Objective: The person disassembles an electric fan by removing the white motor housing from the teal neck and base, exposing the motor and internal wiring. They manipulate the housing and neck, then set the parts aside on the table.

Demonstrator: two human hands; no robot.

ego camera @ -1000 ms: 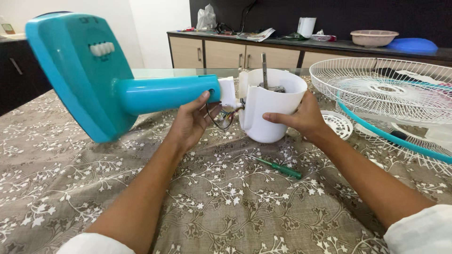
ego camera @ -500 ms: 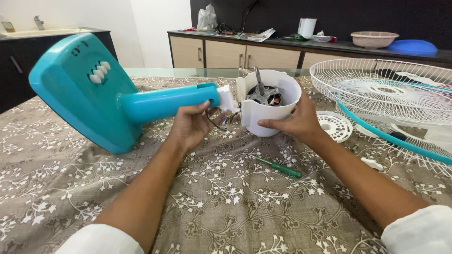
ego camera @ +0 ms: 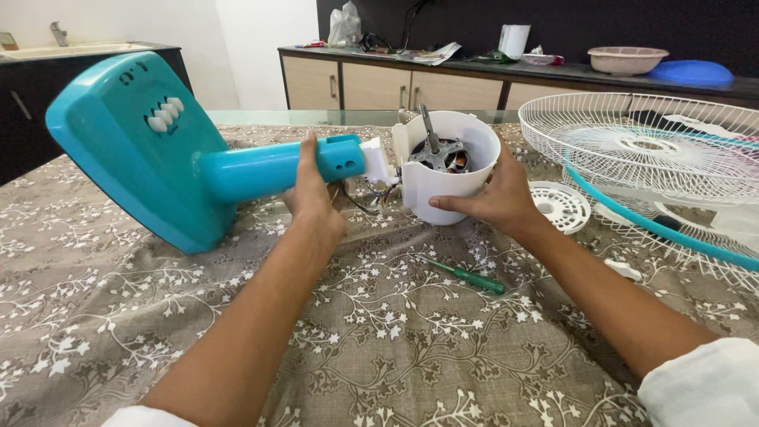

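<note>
Over on the left the turquoise fan base is tilting up off the patterned cloth, its white push buttons facing the ceiling, and its turquoise neck is running rightward toward the middle of the counter. The left hand is wrapping closed around that neck from above, fingers curled over the top, holding the whole stand in the air. Just past the hand the white hinge piece at the neck's end is sitting right beside the white motor housing, and a loose bundle of wires is hanging in the gap between the two. Inside the housing the bare motor is showing, its steel shaft pointing up. The right hand is cupping the housing's right wall, thumb in front, gripping it so it is resting on the cloth. A green-handled screwdriver is lying on the cloth in front of the housing, near neither hand. Further right a small round white cap is sitting beside the white wire fan guard

To my eye the person is working at the joint between stand and motor, with the fan already stripped of its guard. Whatever comes next at that joint is going to call for keeping both halves steady and sparing the wires any pull
</note>
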